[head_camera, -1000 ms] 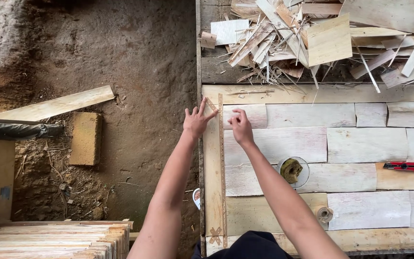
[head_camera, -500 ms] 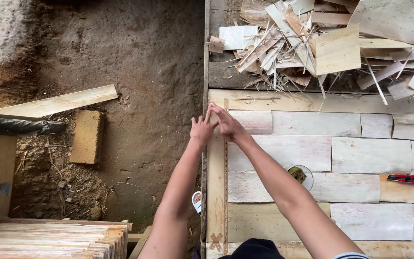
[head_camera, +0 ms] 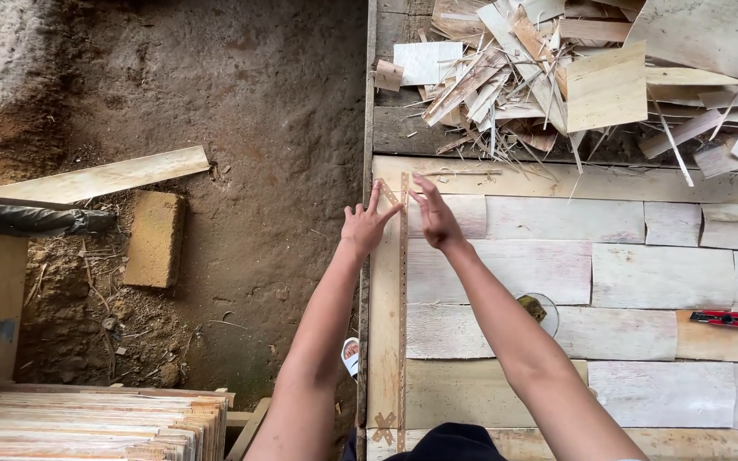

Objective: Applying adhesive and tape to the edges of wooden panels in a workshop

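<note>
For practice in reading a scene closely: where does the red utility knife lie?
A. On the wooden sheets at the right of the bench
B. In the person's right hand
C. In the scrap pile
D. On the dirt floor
A: the red utility knife lies on the pale wooden sheets, far from both hands.

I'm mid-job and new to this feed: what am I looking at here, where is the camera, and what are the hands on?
One view, from a camera on the person's head, looking straight down. No machine: two bare hands. The left hand and right hand press flat at the far end of a thin perforated tape strip running along the left edge of veneer sheets laid on a wooden bench. Neither hand grips anything. Also there: a red utility knife, a small glass bowl, and a scrap pile beyond. Left is dirt floor.
</note>
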